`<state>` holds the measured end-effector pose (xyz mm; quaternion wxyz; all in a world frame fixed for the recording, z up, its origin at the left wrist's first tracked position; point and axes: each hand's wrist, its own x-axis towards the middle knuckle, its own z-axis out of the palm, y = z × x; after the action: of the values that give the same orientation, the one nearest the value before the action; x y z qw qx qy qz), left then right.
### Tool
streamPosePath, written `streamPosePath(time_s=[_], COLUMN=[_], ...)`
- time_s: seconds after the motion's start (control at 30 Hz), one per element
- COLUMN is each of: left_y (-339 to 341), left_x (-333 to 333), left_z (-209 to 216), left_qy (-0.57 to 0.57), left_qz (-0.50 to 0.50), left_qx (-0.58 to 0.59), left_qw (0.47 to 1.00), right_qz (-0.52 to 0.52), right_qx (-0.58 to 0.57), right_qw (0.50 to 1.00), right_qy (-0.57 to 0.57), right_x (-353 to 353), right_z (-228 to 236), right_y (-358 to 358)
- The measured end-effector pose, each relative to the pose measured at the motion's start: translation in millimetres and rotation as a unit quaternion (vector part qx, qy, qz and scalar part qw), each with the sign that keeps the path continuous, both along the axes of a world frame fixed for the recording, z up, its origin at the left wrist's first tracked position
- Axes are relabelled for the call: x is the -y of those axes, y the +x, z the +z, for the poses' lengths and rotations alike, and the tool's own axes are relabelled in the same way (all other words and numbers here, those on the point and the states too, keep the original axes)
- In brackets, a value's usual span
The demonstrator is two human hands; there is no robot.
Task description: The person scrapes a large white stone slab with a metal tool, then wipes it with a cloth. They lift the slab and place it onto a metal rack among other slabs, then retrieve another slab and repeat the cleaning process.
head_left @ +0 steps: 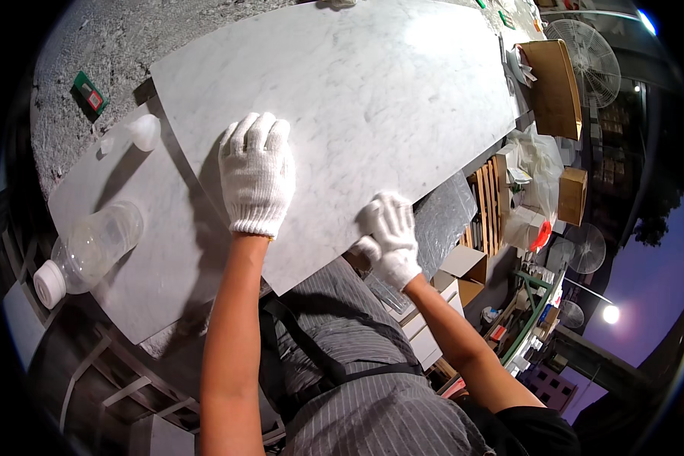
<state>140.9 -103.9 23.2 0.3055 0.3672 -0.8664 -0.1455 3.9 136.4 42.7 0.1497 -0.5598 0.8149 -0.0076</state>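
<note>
A large pale grey marble slab (pixel 342 99) lies in front of me, one corner pointing toward my body. My left hand (pixel 257 175), in a white knitted glove, rests flat on the slab near its left edge, fingers stretched forward. At the near right edge is my right hand (pixel 391 239), gloved the same way. Its fingers lie over the edge and its thumb stands apart; the underside of this hand is hidden. To the left, partly beneath the slab, is a second marble piece (pixel 156 251). A clear plastic bottle (pixel 99 243) with a white cap lies on that piece.
A white lump (pixel 144 132) sits on the left piece. Beyond it, a green object (pixel 90 94) lies on a rough grey surface (pixel 114 45). On the right are cardboard boxes (pixel 551 87), wooden slats (pixel 488 205), a plastic-wrapped slab (pixel 444 220) and a large fan (pixel 585 61).
</note>
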Motion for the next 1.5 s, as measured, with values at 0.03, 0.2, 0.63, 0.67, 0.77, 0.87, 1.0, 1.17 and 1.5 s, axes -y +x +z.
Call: streamPosePath(time_s=[0.03, 0.2, 0.63, 0.67, 0.77, 0.87, 1.0, 1.17, 1.5], left_y=[0.3, -0.9, -2.9, -3.0, -1.4, -8.1, -3.4, 8.1, -4.7], left_x=[0.2, 1.3, 5.3, 5.1, 2.4, -6.9, -1.5, -0.9, -1.0], left_z=[-0.2, 3.6, 10.8, 15.1, 12.9, 15.5, 11.5, 6.4, 4.3], left_qy=[-0.001, 0.01, 0.034, 0.021, 0.003, -0.006, 0.033, 0.016, -0.032], left_qz=[-0.001, -0.013, -0.022, -0.021, 0.005, -0.004, -0.008, 0.026, 0.014], left_qx=[0.001, 0.026, 0.042, 0.04, 0.051, 0.069, 0.093, 0.089, 0.035], left_qw=[1.0, 1.0, 0.998, 0.999, 0.999, 0.998, 0.995, 0.996, 0.999], right_qz=[-0.035, -0.145, -0.072, -0.063, -0.097, -0.107, -0.024, 0.008, -0.257], right_qx=[0.004, -0.047, -0.027, -0.05, -0.009, 0.201, 0.472, 0.275, 0.074], right_qw=[0.999, 0.988, 0.948, 0.943, 0.956, 0.939, 0.793, 0.876, 0.946], right_qy=[0.029, -0.007, -0.309, -0.322, -0.276, -0.258, -0.384, -0.396, -0.183], right_x=[4.6, -21.2, 257.8, 286.4, 362.7, 404.0, 375.3, 213.7, -27.0], right_z=[7.0, -21.6, 20.7, 15.2, 10.9, -49.7, -8.5, 34.1, 13.9], right_y=[-14.4, -110.5, -159.8, -161.9, -153.7, -204.9, -181.8, -193.2, -146.7])
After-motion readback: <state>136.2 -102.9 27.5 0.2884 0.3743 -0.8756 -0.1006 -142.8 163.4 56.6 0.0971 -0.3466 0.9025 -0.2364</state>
